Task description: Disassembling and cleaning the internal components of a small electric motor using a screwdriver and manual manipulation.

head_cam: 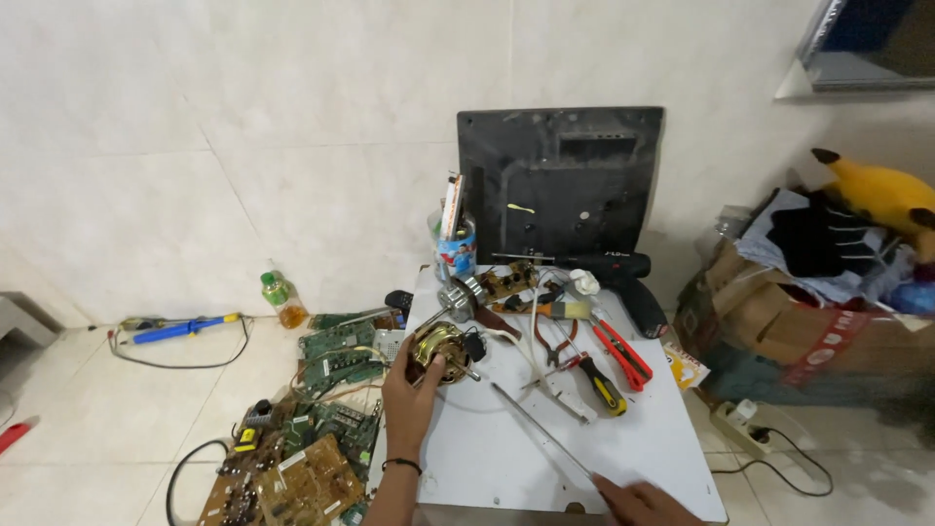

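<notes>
Head view: left hand (409,394) grasping fan motor (440,349) on white worktop (506,448); right hand (643,504) clenched on long metal rod (543,432).

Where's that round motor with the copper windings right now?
In the head view the motor sits at the left edge of the white board, held by the left hand, beside the circuit boards on the floor.

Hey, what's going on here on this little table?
A person sits at a small white table cluttered with repair gear. Their left hand grips a small electric motor with copper windings. Their right hand rests at the table's near edge, at the end of a long thin metal rod. Pliers with red handles, a screwdriver and a black power drill lie nearby; green circuit boards cover the floor.
</notes>
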